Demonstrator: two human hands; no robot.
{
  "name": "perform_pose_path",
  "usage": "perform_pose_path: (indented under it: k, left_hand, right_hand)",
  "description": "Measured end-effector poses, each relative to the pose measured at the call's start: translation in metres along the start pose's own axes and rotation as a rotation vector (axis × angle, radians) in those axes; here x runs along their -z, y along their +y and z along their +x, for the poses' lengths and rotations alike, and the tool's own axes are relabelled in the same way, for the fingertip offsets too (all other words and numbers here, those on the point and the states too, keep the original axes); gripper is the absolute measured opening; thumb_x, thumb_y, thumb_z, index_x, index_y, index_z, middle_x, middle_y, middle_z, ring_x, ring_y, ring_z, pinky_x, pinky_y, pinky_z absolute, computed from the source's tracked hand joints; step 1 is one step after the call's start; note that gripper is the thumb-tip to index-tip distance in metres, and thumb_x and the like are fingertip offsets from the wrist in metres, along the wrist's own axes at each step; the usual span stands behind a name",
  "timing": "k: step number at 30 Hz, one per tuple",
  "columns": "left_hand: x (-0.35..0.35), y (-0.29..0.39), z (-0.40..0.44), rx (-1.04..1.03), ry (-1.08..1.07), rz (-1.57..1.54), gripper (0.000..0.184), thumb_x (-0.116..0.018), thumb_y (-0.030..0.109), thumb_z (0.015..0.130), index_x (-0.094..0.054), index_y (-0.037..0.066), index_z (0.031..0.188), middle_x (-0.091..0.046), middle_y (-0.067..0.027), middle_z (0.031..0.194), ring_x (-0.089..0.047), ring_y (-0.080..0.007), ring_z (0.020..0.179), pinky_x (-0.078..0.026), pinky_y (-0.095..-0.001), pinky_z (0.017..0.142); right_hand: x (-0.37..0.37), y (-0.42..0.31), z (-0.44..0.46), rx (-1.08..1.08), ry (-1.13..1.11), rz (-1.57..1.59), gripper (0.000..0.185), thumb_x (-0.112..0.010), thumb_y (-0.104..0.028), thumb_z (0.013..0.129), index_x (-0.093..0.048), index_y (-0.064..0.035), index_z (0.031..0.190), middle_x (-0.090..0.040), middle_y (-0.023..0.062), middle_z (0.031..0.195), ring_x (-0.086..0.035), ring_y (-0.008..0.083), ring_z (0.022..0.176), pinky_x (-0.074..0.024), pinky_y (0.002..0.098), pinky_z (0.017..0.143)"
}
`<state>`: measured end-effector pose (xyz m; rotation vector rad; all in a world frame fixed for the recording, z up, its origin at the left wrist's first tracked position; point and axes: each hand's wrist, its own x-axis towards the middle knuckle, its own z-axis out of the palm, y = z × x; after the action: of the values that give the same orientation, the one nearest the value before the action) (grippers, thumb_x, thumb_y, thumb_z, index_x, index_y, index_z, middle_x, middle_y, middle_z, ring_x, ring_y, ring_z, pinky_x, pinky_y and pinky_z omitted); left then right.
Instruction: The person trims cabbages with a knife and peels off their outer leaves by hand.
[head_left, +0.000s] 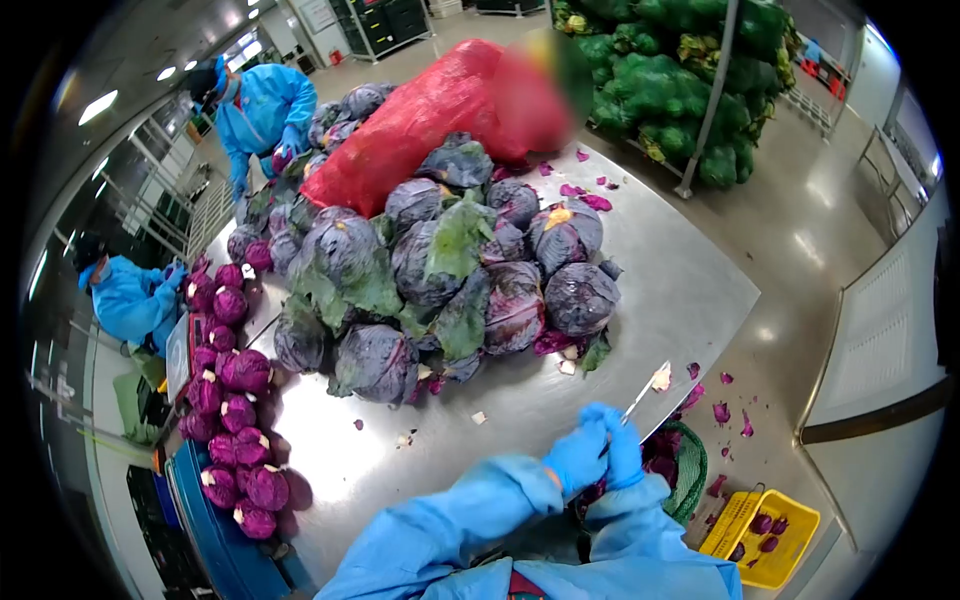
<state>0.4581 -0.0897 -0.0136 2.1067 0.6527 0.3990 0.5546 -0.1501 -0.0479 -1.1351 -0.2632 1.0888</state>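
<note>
Basket [694, 466] of purple leaves [661, 466]; knife [636, 402] at left hand [576, 461] and right hand [625, 456], grips unclear

On my table [690, 300], a cabbage heap [425, 262] sits upper centre, a sack [410, 120] behind its nearer cabbages, trimmed cabbages [245, 372] at left. My left hand [575, 460] and right hand [624, 450] are lower centre, a crate [797, 540] lower right.

Bright ceiling lights [99, 107], glare on metal table [330, 450], sack [420, 110] partly blurred, fisheye-curved edges
</note>
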Motion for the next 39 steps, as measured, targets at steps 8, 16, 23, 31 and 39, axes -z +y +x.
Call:
perform_pose_path:
  k: [8, 16, 23, 31, 39]
  left_hand:
    - [0.091, -0.038, 0.174, 0.024, 0.495, 0.5, 0.081, -0.061, 0.038, 0.086, -0.025, -0.008, 0.143, -0.037, -0.0327, 0.137, -0.036, -0.0485, 0.126, -0.031, -0.0478, 0.108]
    - [0.021, -0.021, 0.092, -0.034, 0.58, 0.3, 0.099, -0.074, 0.042, 0.072, -0.022, 0.004, 0.147, -0.023, -0.0306, 0.146, -0.021, -0.0498, 0.134, -0.019, -0.0561, 0.111]
    - [0.013, -0.031, -0.02, 0.269, 0.645, -0.26, 0.108, -0.087, 0.033, 0.065, -0.021, -0.001, 0.144, -0.035, -0.02, 0.137, -0.038, -0.0324, 0.127, -0.033, -0.0421, 0.108]
    - [0.077, -0.044, -0.152, 0.623, 0.573, -1.236, 0.077, -0.077, 0.023, 0.079, -0.037, 0.004, 0.141, -0.053, -0.0126, 0.131, -0.053, -0.0247, 0.119, -0.042, -0.0394, 0.105]
    - [0.102, -0.063, -0.264, 0.795, 0.885, -0.384, 0.036, -0.055, 0.023, 0.094, -0.057, 0.0, 0.121, -0.059, -0.0149, 0.115, -0.058, -0.0294, 0.103, -0.046, -0.0417, 0.089]
  right_hand:
    - [0.052, -0.055, 0.223, -0.02, -0.519, 0.478, 0.039, -0.052, -0.026, 0.091, -0.059, -0.0073, 0.124, -0.068, 0.0118, 0.105, -0.066, 0.0238, 0.092, -0.0538, 0.038, 0.083]
    - [0.021, -0.033, 0.166, -0.193, -0.333, 0.468, 0.049, -0.042, -0.027, 0.096, -0.042, -0.0014, 0.138, -0.051, 0.0176, 0.136, -0.053, 0.0319, 0.122, -0.0421, 0.0454, 0.106]
    - [0.003, -0.005, 0.038, -0.145, -0.222, 0.154, 0.052, -0.046, -0.009, 0.085, -0.047, -0.0002, 0.136, -0.055, 0.0117, 0.13, -0.057, 0.0217, 0.113, -0.0451, 0.0318, 0.099]
    - [-0.075, 0.035, -0.062, 0.047, -0.24, -0.604, 0.048, -0.057, -0.024, 0.095, -0.047, -0.0088, 0.14, -0.061, 0.0105, 0.127, -0.059, 0.015, 0.109, -0.0445, 0.0301, 0.095]
    - [-0.144, 0.062, -0.116, 0.153, -0.457, -1.165, 0.053, -0.065, -0.044, 0.087, -0.055, -0.0114, 0.128, -0.06, 0.0128, 0.089, -0.06, 0.0288, 0.074, -0.0498, 0.0403, 0.07]
